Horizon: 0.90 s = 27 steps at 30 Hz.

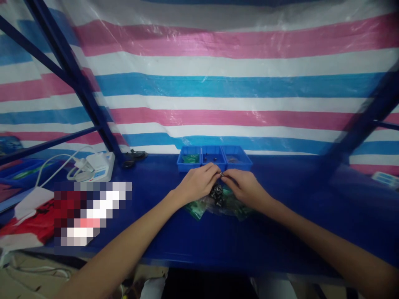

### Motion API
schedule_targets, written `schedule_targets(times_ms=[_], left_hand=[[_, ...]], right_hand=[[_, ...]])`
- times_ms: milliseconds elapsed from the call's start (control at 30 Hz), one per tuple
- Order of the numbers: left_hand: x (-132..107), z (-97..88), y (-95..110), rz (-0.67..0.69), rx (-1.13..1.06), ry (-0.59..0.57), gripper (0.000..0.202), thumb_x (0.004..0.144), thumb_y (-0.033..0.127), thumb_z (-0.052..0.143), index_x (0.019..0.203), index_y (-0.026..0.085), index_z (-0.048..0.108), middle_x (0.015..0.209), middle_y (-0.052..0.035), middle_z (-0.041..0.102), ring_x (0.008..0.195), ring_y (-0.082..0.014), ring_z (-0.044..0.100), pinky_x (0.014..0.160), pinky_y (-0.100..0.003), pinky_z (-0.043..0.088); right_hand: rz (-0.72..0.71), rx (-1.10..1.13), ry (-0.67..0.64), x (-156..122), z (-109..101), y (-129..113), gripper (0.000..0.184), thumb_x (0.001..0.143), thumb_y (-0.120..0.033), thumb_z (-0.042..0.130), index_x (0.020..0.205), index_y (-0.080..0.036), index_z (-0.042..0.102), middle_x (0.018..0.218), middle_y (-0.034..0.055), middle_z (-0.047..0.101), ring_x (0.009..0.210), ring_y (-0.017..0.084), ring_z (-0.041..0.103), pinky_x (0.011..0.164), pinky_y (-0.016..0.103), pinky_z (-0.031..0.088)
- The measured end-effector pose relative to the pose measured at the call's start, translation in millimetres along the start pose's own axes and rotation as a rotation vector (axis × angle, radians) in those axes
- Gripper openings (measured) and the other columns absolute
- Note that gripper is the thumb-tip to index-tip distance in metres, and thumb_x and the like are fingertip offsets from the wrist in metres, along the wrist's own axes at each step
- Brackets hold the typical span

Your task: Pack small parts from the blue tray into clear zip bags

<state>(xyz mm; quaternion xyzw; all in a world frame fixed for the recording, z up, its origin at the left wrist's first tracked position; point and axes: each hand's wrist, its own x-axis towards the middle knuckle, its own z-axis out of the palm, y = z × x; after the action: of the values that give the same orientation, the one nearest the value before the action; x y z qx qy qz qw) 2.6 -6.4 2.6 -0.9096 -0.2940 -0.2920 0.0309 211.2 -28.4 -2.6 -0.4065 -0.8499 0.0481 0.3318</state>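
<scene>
My left hand (199, 180) and my right hand (245, 185) meet over the middle of the blue table. Between their fingertips is a small dark part (222, 174), too small to name, pinched from both sides. Below the hands lies a heap of small black parts (217, 194) on clear plastic. Green plastic bags (198, 208) stick out on either side of the heap, partly covered by my hands. Just behind my hands stands a blue three-compartment tray (188, 167). Green bags (191, 158) lie in its left compartment, and a few small dark pieces (210, 159) in the middle one.
On the left are a white power strip (104, 166) with a plugged-in cable, a black object (134, 154) and a red and white bag (37, 220). Blue metal posts (84, 99) frame the table (296, 199). A striped plastic sheet (233, 87) hangs behind it.
</scene>
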Motion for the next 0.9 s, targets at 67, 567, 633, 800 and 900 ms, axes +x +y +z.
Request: schedule_targets(times_ms=[67, 567, 633, 800, 900], left_hand=[[0, -1.1, 1, 0.003, -0.003, -0.011, 0.022, 0.107, 0.028, 0.036, 0.110, 0.018, 0.055, 0.104, -0.0065, 0.063, 0.089, -0.0175, 0.063, 0.079, -0.033, 0.053], [1, 1.1, -3, 0.017, 0.153, -0.053, 0.025, 0.106, 0.036, 0.042, 0.106, 0.018, 0.059, 0.100, -0.0043, 0.060, 0.086, -0.0169, 0.062, 0.070, -0.028, 0.049], [1, -2.0, -7, -0.023, 0.184, -0.039, 0.023, 0.105, 0.035, 0.044, 0.108, 0.018, 0.059, 0.100, -0.0043, 0.060, 0.086, -0.0176, 0.062, 0.070, -0.028, 0.049], [1, -16.1, -24, -0.136, 0.228, -0.025, 0.021, 0.103, 0.030, 0.045, 0.108, 0.019, 0.061, 0.100, -0.0047, 0.063, 0.083, -0.0179, 0.063, 0.067, -0.028, 0.046], [1, -27.3, -34, -0.184, 0.203, -0.065, 0.020, 0.100, 0.029, 0.046, 0.107, 0.019, 0.062, 0.098, -0.0050, 0.066, 0.084, -0.0185, 0.063, 0.068, -0.028, 0.045]], right_hand=[[-0.005, -0.022, 0.020, -1, 2, 2, 0.022, 0.101, -0.029, 0.048, 0.089, -0.020, 0.064, 0.087, 0.0069, 0.072, 0.082, 0.022, 0.066, 0.072, 0.031, 0.044], [0.090, 0.090, 0.091, 3, -5, -2, 0.013, 0.095, -0.025, 0.056, 0.094, -0.021, 0.069, 0.084, 0.0027, 0.075, 0.067, 0.017, 0.066, 0.067, 0.028, 0.048], [0.052, 0.035, 0.111, 10, -6, 5, 0.015, 0.095, -0.024, 0.055, 0.097, -0.020, 0.069, 0.089, 0.0048, 0.076, 0.074, 0.019, 0.067, 0.072, 0.031, 0.049], [-0.039, -0.164, 0.118, 49, -5, 36, 0.022, 0.096, -0.022, 0.050, 0.106, -0.019, 0.069, 0.105, 0.0119, 0.073, 0.101, 0.028, 0.064, 0.088, 0.043, 0.049], [-0.012, -0.189, 0.114, 68, -4, 46, 0.024, 0.095, -0.021, 0.051, 0.111, -0.017, 0.068, 0.110, 0.0135, 0.072, 0.105, 0.030, 0.063, 0.092, 0.046, 0.049]])
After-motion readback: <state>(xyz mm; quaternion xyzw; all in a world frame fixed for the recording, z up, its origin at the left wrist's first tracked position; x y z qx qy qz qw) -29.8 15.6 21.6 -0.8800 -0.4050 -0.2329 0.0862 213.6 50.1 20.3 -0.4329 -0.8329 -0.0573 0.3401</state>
